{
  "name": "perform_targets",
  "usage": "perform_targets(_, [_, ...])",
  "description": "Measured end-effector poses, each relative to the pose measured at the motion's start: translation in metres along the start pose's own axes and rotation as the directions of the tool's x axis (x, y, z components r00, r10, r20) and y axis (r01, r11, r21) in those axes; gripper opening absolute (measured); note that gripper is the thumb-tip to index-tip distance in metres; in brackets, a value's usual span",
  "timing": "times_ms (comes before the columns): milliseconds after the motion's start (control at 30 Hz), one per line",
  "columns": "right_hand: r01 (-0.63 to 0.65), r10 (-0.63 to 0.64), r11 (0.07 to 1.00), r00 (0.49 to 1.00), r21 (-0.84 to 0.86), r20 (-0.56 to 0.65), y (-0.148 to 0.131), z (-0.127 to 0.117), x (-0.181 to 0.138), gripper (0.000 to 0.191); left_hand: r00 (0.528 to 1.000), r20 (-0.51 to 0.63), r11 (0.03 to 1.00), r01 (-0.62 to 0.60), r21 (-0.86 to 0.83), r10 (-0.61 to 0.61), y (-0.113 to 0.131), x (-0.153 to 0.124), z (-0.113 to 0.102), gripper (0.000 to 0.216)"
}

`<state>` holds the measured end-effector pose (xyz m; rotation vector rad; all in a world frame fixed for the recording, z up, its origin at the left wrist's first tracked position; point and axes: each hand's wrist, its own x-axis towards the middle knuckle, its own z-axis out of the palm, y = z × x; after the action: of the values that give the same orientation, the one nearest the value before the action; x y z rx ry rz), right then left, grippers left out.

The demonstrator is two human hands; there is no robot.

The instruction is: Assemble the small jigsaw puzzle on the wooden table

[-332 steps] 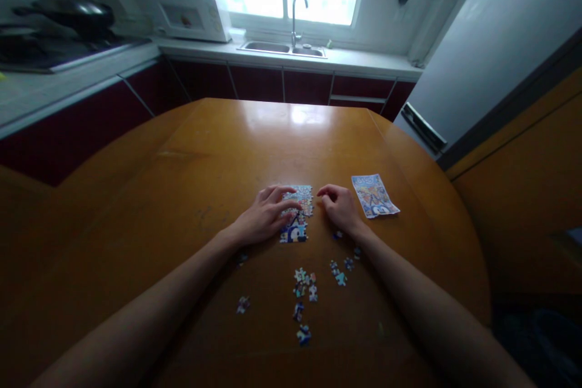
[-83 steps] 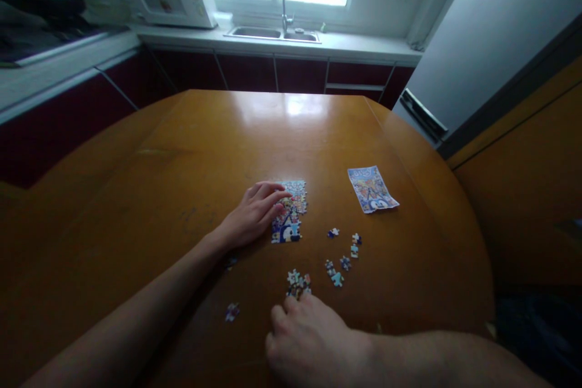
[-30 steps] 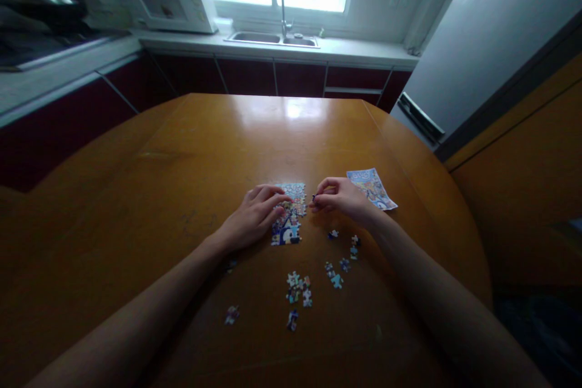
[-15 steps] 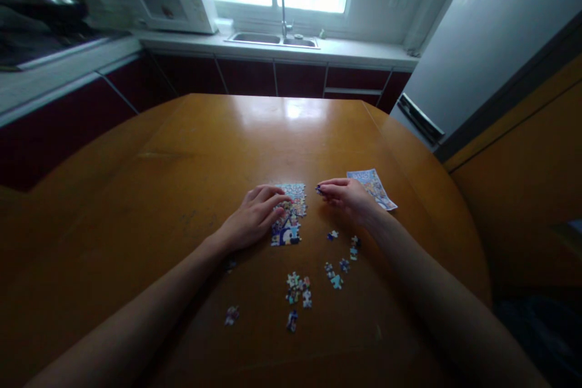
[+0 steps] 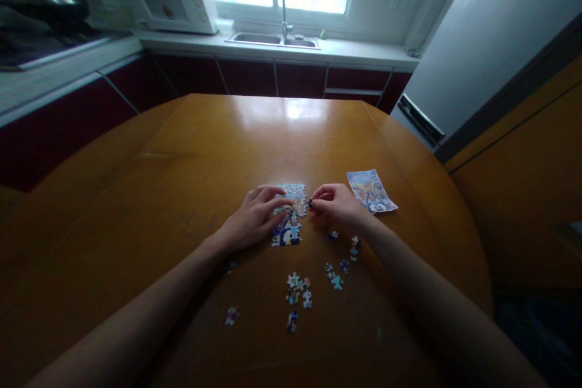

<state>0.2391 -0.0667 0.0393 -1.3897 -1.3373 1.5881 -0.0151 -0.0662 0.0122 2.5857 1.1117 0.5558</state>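
A partly assembled jigsaw puzzle point(image 5: 297, 194) lies on the wooden table, its right edge uneven. My left hand point(image 5: 257, 212) rests over the puzzle's left side with fingers spread, hiding part of it. Close to the right edge, my right hand point(image 5: 335, 203) pinches a small dark puzzle piece point(image 5: 310, 204). Beyond that hand is a printed picture sheet point(image 5: 371, 190) with blue and orange colours. Loose pieces lie nearer to me: a cluster point(image 5: 297, 289), a blue-green piece point(image 5: 336, 282) and a white-and-blue piece point(image 5: 333, 235).
The round wooden table point(image 5: 218, 139) spreads around my hands. More loose pieces lie by my left forearm, such as a reddish one point(image 5: 231, 316). Behind the table are a sink point(image 5: 259, 38), a microwave point(image 5: 168, 6) and a tall fridge point(image 5: 473, 36).
My right hand has moved left and slightly nearer to me, bringing the pinched piece close to the puzzle's right edge. More of the picture sheet shows. My left hand stays nearly still.
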Motion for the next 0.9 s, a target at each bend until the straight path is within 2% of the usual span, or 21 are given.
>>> perform_targets(200, [0.226,-0.214,0.943,0.974,-0.243,0.078,0.008,0.011,-0.001,0.011,1.000,0.006,1.000,-0.002,-0.008,0.003,0.000,-0.001,-0.001,0.028])
perform_targets(367, [0.229,-0.225,0.907,0.973,-0.353,0.054,0.013,0.020,-0.004,0.002,0.998,0.029,0.998,-0.051,-0.032,0.052,0.001,-0.001,-0.005,0.021])
perform_targets(433, [0.217,-0.221,0.895,0.975,-0.391,0.036,0.013,0.021,-0.005,0.004,0.997,0.034,0.997,-0.069,-0.046,0.071,0.001,-0.001,-0.006,0.019])
perform_targets(733, [0.280,-0.273,0.893,0.959,-0.351,0.071,0.009,0.018,-0.003,0.020,0.996,0.036,0.996,-0.085,-0.034,0.086,0.001,-0.001,-0.006,0.020])
perform_targets(900, [0.244,-0.233,0.936,0.970,-0.252,0.072,0.008,0.020,-0.002,0.021,0.995,0.043,0.996,-0.086,-0.023,0.087,0.002,-0.001,-0.007,0.020])
